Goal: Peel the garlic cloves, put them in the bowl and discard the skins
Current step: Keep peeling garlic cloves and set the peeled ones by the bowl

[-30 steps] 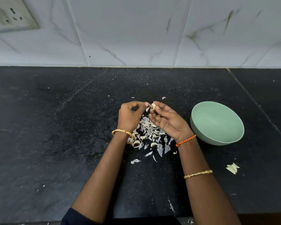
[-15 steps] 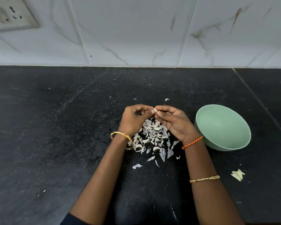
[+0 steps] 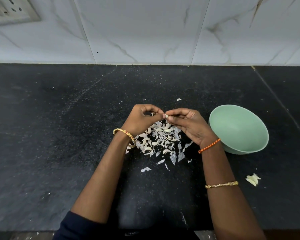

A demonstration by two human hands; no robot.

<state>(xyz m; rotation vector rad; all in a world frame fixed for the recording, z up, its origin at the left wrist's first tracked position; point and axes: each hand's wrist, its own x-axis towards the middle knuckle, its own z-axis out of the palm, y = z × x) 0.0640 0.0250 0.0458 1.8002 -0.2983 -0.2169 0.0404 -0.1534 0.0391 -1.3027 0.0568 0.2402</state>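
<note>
Where both hands meet, garlic clove (image 3: 166, 116) pinched between left (image 3: 140, 119) and right (image 3: 189, 124) fingertips above the skins (image 3: 160, 139)

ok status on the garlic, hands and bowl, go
Left hand and right hand both pinch one garlic clove above skin pile. Green bowl looks empty. Nothing in the way.

Both hands raised, left hand (image 3: 140, 120) and right hand (image 3: 189, 124) fingertip to fingertip, fingers curled, pinching.

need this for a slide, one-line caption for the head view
Left hand and right hand pinch a small white garlic cloves above papery white skins, beside a pale green round bowl.
</note>
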